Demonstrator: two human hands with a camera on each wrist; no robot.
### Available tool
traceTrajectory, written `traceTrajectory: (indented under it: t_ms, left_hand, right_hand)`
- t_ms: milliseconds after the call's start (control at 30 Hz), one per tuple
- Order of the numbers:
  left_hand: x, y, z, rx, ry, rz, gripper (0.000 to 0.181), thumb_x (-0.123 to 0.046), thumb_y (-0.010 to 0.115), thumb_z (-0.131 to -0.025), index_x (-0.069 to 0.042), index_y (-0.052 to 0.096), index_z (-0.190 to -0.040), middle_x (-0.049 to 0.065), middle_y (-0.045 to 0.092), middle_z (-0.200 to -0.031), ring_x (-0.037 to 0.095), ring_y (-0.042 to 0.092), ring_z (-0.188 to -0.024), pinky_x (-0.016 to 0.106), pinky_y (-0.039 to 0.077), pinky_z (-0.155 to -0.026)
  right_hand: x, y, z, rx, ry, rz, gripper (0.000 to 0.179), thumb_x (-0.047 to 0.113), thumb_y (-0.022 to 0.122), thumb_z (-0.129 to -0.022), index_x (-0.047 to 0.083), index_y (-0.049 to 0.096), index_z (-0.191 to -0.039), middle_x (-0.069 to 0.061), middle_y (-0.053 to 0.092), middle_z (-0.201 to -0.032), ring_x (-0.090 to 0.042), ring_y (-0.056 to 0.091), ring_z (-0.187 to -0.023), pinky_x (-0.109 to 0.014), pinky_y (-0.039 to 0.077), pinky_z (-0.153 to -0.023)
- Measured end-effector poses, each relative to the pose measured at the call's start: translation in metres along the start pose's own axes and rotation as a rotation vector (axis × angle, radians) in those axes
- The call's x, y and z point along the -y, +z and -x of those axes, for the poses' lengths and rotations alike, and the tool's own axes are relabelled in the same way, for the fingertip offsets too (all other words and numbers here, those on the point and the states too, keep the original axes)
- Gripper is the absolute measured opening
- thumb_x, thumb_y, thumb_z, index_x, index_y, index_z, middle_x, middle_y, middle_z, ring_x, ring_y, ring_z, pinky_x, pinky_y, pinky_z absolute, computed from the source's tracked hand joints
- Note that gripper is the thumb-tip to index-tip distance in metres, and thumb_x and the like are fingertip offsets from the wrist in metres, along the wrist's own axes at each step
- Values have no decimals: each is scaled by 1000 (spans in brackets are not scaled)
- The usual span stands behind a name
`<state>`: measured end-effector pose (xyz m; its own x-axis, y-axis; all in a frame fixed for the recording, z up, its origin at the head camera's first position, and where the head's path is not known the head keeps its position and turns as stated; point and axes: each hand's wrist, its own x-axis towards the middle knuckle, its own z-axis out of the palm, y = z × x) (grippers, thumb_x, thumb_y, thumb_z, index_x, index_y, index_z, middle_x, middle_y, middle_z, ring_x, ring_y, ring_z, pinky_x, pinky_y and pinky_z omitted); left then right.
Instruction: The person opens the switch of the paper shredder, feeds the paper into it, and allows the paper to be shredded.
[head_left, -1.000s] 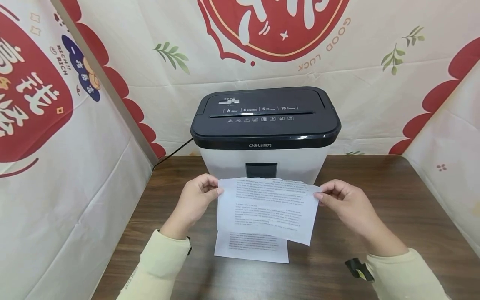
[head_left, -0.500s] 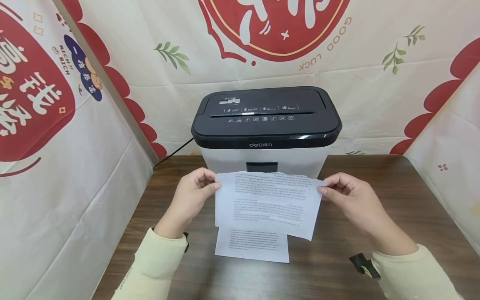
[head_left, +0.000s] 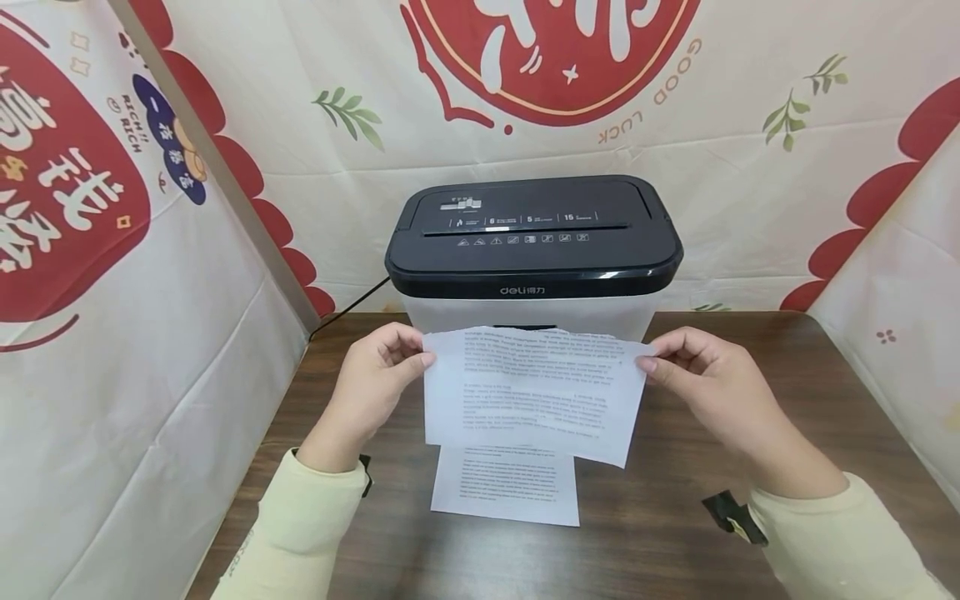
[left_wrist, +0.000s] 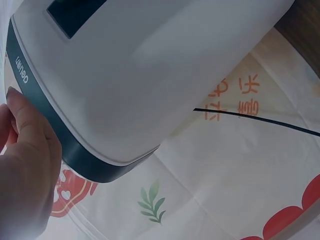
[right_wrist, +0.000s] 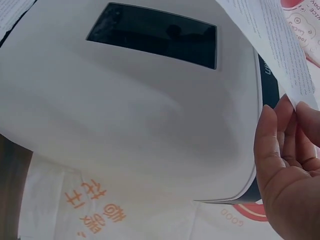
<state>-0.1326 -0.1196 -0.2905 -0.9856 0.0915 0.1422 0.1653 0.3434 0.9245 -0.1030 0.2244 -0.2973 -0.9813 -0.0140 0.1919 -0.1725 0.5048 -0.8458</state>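
A printed sheet of paper (head_left: 528,392) with a ragged, torn upper edge is stretched between the two hands in the head view. My left hand (head_left: 378,379) pinches its upper left corner between thumb and fingers. At the upper right corner my right hand (head_left: 708,379) pinches it the same way; the right wrist view shows thumb and fingertips on the paper's corner (right_wrist: 295,80). Behind the sheet stands a paper shredder (head_left: 532,254), with a black top and a white bin. Its feed slot (head_left: 525,230) runs across the top. The sheet hides most of the bin's front.
A second printed sheet (head_left: 506,492) lies on the brown wooden table (head_left: 637,550), partly covered by the held one. A black cord (head_left: 348,308) leads left from the shredder. Patterned cloth (head_left: 277,100) hangs behind and at both sides.
Both hands have raised the held sheet toward the shredder and drawn slightly apart. More of the sheet on the table shows below it, and the bin's dark window is now mostly covered.
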Motion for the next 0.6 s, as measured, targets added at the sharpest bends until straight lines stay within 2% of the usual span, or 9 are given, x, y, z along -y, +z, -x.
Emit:
traceTrajectory:
  t_ms: [200,400,600]
  left_hand:
    - [-7,-4,-1,-23,18,9,8,3,65,-87,3,63,-95,9,60,-87,17,55,-78,20,48,-71]
    - [-15,-11,-2,-38,60,19,10,4,66,-86,5,63,-96,6,59,-85,15,55,-77,20,47,-70]
    - [-22,-17,-3,-42,91,31,10,4,66,-86,5,62,-95,4,59,-83,13,55,-75,20,48,-69]
  right_hand:
    - [9,-4,-4,-2,-15,22,17,22,71,-89,8,67,-97,13,64,-88,-8,56,-71,-21,44,-58]
    - [18,-9,-8,-12,-31,-7,12,19,72,-88,11,67,-95,14,63,-87,-5,57,-72,-20,43,-58]
    - [27,-15,-11,-4,-44,2,11,21,72,-88,15,67,-95,13,65,-82,-7,53,-70,-23,40,-56]
